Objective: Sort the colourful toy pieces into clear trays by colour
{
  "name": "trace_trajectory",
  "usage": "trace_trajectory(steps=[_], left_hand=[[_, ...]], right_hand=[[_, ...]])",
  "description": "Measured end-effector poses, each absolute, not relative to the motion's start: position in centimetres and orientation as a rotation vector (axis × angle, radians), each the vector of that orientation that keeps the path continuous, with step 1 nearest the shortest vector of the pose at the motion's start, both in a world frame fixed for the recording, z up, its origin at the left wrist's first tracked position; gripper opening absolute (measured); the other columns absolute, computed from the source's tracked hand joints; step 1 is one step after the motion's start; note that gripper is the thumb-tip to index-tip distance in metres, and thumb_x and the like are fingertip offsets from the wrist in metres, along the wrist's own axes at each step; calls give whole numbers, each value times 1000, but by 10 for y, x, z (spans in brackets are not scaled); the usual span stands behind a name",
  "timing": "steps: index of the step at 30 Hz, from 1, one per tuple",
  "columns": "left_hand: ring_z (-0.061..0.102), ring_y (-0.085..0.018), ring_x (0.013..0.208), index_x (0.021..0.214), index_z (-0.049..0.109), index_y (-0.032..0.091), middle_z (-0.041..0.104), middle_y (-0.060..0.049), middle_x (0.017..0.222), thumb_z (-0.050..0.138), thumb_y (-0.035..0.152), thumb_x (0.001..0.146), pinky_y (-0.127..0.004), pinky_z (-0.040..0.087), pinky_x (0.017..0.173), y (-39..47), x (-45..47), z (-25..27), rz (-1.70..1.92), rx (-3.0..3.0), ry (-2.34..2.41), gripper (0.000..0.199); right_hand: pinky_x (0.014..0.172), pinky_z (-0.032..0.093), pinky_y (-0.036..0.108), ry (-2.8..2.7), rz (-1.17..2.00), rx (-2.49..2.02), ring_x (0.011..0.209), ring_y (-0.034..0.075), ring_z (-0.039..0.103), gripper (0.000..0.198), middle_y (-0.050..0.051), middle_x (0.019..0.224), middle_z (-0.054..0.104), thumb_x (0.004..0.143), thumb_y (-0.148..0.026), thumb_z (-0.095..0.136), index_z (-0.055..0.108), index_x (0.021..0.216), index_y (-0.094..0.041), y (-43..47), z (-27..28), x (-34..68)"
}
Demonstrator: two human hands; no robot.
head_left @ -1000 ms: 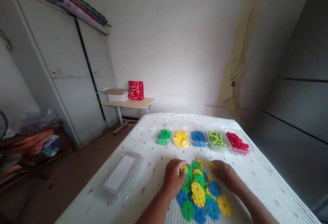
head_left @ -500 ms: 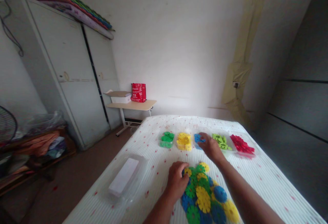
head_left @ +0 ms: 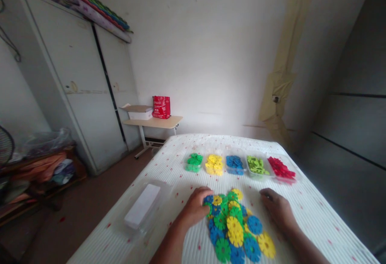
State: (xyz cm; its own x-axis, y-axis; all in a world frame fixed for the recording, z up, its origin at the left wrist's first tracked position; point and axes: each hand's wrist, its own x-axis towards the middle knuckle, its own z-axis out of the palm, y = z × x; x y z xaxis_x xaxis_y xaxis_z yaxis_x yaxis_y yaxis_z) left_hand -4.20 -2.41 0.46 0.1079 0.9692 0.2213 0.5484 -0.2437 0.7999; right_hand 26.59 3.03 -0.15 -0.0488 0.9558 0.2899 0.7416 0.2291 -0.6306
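Observation:
A flat piece made of joined plastic snowflake discs (head_left: 235, 229), in blue, green and yellow, lies on the striped tablecloth. My left hand (head_left: 197, 207) grips its far left corner, thumb and fingers around a blue disc (head_left: 208, 199). To the right of the joined discs, apart from them, my right hand (head_left: 279, 209) is low over the cloth with its fingers curled together; whatever they hold, if anything, is hidden. Beyond both hands stand clear tubs of green discs (head_left: 194, 160), yellow discs (head_left: 214, 164), blue discs (head_left: 235, 163), lime green pieces (head_left: 257, 165) and red pieces (head_left: 281, 168).
On the left of the table (head_left: 177, 163) sits a clear plastic container (head_left: 164, 191) with a white oblong box (head_left: 142, 206). Against the wall, a small desk (head_left: 157, 122) bears a red bag (head_left: 161, 107) and a white carton (head_left: 140, 113). A grey cabinet (head_left: 72, 75) stands at left.
My right hand has left the tub of blue discs and come back toward me, to the right of the joined discs. My left hand keeps its grip at the corner. The view has shifted slightly.

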Motion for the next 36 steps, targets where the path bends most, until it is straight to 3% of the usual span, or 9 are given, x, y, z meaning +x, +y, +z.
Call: trace_trajectory(steps=[7,18,23,32,36], left_hand=[[56,-21,104,105,65,18,64,-5,107,50,2,57,-34,42,92,-17,-44,-7,1047,1787,1502,54],[58,-16,76,81,70,14,67,-3,80,49,9,60,-25,44,71,-12,-44,-7,1145,1557,1451,30],[55,-15,65,76,68,12,63,-2,68,48,11,56,-23,41,59,-12,-46,-1,1162,1446,1388,28],[54,-15,66,67,64,14,61,-1,64,50,11,53,-24,40,63,-15,-46,8,1243,1338,1333,21],[53,-15,68,74,64,14,61,-1,69,51,15,56,-24,39,63,-18,-49,11,1282,1310,1303,22]], right_hand=[[71,46,28,-1991,276,-1548,78,20,63,27,6,86,67,76,-30,38,62,81,-20,31,-7,255],[70,46,28,-1992,268,-1536,78,19,63,25,5,86,67,77,-30,39,62,82,-20,32,-9,258],[70,46,28,-2003,279,-1537,77,19,63,25,6,84,66,77,-30,39,62,81,-20,32,-8,258],[69,46,27,-2005,265,-1533,77,19,63,26,6,84,66,77,-29,39,62,81,-19,32,-9,259],[69,46,27,-2004,257,-1522,75,19,63,25,5,83,67,76,-29,39,62,80,-20,33,-9,259]])
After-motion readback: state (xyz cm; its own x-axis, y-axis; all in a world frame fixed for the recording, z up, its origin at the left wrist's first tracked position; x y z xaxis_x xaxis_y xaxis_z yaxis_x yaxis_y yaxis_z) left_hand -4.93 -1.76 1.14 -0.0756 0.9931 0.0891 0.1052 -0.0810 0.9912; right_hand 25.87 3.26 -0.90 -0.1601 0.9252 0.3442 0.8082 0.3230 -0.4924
